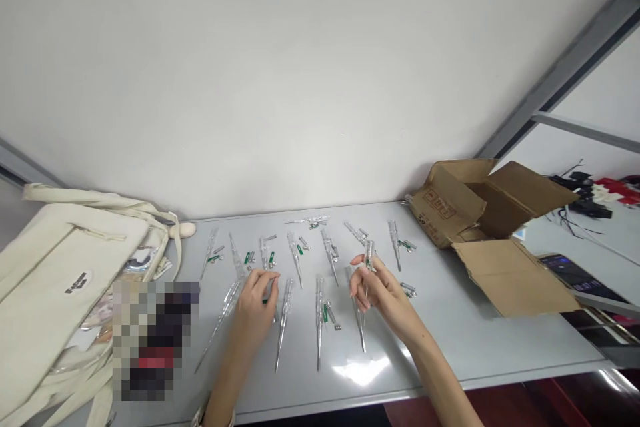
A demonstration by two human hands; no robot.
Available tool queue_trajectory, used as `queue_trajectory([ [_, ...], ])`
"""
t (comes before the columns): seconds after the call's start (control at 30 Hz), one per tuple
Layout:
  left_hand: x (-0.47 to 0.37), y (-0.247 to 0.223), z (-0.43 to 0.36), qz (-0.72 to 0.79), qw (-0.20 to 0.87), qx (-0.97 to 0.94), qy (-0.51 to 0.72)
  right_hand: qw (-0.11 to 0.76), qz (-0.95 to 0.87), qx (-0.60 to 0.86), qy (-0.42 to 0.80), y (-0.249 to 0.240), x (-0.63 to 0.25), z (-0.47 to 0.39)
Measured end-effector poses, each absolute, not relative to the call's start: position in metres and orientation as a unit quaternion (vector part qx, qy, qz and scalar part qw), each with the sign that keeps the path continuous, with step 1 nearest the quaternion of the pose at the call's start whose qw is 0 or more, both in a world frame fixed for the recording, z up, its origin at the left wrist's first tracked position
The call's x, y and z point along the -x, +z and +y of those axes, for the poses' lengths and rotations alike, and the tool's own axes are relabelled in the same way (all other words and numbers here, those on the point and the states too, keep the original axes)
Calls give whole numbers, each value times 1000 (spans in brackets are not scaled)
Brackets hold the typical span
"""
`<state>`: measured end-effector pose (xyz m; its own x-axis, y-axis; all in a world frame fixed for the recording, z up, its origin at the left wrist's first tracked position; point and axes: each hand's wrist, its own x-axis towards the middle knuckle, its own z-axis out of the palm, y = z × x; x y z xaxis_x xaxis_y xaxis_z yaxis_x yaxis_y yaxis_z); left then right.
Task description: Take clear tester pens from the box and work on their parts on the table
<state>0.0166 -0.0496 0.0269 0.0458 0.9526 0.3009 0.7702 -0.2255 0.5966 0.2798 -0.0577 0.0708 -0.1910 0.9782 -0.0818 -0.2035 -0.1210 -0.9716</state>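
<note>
Several clear plastic tester screwdrivers [284,320] lie in rows on the grey table [450,340], with small green and metal parts [327,312] scattered among them. My right hand [377,290] holds one clear screwdriver [369,260] upright by its handle, tip pointing down. My left hand [255,307] rests on the table with its fingertips on small parts next to a screwdriver [227,303]; what it pinches is too small to tell.
An open cardboard box [480,220] stands at the right back of the table. A cream canvas bag [55,280] lies at the left, with a blurred patch beside it. A phone [575,277] and cables [590,197] are on the far right. A white wall runs behind.
</note>
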Motion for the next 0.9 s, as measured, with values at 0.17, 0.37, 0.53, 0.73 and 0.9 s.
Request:
queue_trajectory([
  [0.17, -22, 32, -36, 606, 159, -721, 297, 429, -507, 436, 607, 72, -274, -47],
  [0.37, -23, 24, -33, 607, 166, -733, 259, 381, -576, 413, 594, 64, -259, -20],
  [0.53, -25, 16, -35, 599, 149, -747, 247, 362, -602, 406, 584, 56, -243, -1],
  [0.73, -25, 17, -33, 607, 169, -739, 238, 327, -640, 451, 529, 61, -243, -2],
  [0.9, -20, 20, -33, 612, 180, -722, 267, 366, -640, 595, 321, 59, -297, -26],
])
